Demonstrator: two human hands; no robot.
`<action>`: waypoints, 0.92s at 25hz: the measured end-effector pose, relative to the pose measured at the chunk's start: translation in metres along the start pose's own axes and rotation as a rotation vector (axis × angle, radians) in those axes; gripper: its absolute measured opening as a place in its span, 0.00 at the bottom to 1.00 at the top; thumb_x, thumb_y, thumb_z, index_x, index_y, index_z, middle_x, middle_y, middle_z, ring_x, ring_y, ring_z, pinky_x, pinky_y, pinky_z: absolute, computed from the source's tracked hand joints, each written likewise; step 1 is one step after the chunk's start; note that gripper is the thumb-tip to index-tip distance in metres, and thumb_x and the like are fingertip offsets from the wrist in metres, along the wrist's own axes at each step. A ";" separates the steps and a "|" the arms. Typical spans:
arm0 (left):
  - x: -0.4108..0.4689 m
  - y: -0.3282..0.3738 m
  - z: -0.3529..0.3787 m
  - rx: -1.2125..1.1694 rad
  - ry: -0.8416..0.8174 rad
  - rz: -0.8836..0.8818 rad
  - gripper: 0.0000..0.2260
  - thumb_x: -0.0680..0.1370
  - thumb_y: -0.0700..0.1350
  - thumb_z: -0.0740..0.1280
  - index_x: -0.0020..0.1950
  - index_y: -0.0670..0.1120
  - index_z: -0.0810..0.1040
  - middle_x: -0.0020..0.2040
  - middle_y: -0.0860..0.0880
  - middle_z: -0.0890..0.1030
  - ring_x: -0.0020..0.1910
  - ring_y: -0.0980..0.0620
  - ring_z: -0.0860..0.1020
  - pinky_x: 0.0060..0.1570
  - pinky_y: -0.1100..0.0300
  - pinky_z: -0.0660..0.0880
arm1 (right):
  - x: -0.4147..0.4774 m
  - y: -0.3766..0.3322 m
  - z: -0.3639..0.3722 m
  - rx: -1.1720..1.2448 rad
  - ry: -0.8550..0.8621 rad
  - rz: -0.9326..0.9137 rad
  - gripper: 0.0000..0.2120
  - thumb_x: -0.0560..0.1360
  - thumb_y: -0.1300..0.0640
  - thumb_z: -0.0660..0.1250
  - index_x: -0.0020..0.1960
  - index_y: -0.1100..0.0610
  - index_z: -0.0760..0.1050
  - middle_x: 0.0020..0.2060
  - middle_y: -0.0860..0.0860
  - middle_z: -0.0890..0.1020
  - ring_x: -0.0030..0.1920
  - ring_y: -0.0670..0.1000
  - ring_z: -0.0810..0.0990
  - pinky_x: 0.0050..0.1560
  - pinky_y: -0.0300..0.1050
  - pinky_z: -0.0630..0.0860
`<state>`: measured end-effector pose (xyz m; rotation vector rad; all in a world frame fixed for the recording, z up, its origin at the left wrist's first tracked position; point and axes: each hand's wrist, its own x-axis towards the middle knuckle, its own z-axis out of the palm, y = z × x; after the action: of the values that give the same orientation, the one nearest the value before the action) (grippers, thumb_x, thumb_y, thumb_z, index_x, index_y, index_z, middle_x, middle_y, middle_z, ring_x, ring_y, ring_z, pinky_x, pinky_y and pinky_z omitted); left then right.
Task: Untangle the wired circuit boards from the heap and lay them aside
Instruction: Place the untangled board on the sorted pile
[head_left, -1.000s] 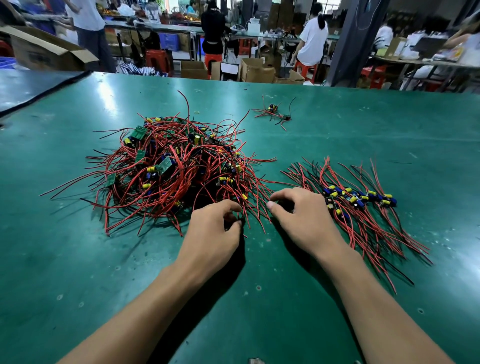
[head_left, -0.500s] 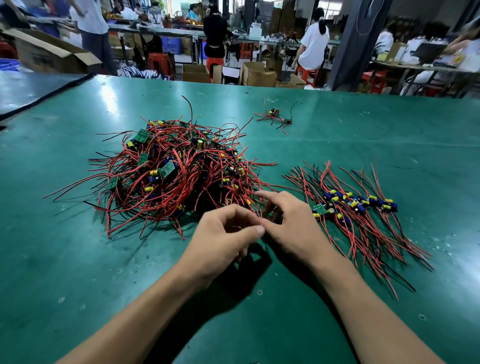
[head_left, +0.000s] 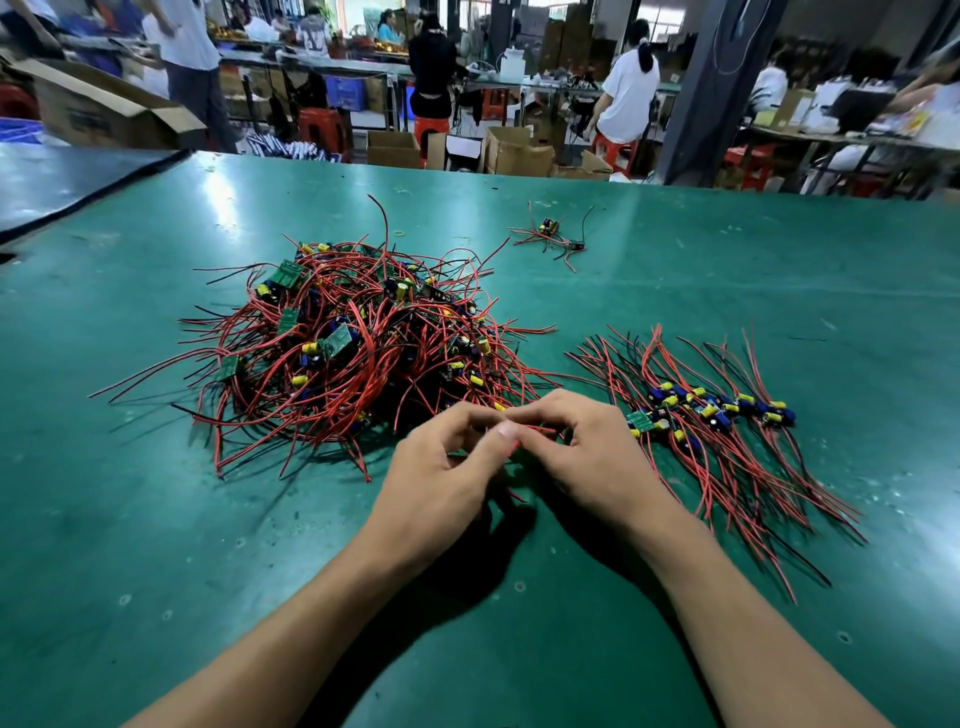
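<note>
The step in hand looks like freeing one wired board at the near edge of the heap (head_left: 353, 353), the red-and-black tangle with green boards left of centre. The left hand (head_left: 441, 467) and right hand (head_left: 587, 452) meet at lower centre, just below that edge. The fingers (head_left: 545, 402) of both are curled, and thumb and fingertips pinch a red wire (head_left: 535, 430) that runs between the two hands. The board on that wire is hidden under the hands, so I cannot tell whether it is already out of the tangle.

To the right of centre lies the laid row (head_left: 717, 415), with boards side by side and their leads fanned toward the lower right, just beside the right hand. The heap holds far more than the row, so the task seems early. A stray board (head_left: 550, 234) lies apart at upper centre of the green worktop (head_left: 156, 519).

The next move likely calls for drawing the pinched lead clear while its neighbours are held back. The board can then be carried right and laid in line with the row.

As for containers, none stand on the worktop. Beyond its far edge are an open box (head_left: 104, 109) at upper left, more boxes (head_left: 519, 150) at top centre and a blue crate (head_left: 345, 91). Their contents cannot be made out.
</note>
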<state>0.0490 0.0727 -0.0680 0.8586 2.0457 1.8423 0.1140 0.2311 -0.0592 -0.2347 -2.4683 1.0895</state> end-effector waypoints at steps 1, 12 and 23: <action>0.003 -0.002 -0.002 0.069 0.086 -0.003 0.02 0.79 0.46 0.69 0.47 0.51 0.81 0.36 0.53 0.82 0.29 0.57 0.75 0.33 0.62 0.71 | 0.000 0.000 -0.001 0.054 0.010 0.015 0.06 0.75 0.58 0.74 0.52 0.54 0.87 0.41 0.47 0.84 0.42 0.42 0.80 0.44 0.32 0.70; 0.011 -0.004 -0.007 0.162 0.199 -0.133 0.03 0.79 0.44 0.68 0.46 0.49 0.80 0.41 0.50 0.85 0.33 0.46 0.83 0.30 0.57 0.77 | 0.004 -0.010 -0.028 1.084 -0.019 0.231 0.05 0.66 0.54 0.75 0.36 0.55 0.82 0.30 0.50 0.77 0.32 0.48 0.73 0.35 0.40 0.66; 0.012 0.011 -0.009 -0.486 -0.117 -0.416 0.13 0.79 0.47 0.64 0.51 0.37 0.80 0.34 0.41 0.81 0.25 0.47 0.77 0.23 0.60 0.75 | -0.007 -0.008 -0.032 0.949 -0.659 0.168 0.14 0.64 0.50 0.82 0.44 0.55 0.83 0.40 0.52 0.81 0.36 0.47 0.77 0.38 0.37 0.73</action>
<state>0.0372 0.0727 -0.0540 0.3653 1.4632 1.8672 0.1352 0.2445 -0.0365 0.2576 -2.0923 2.5695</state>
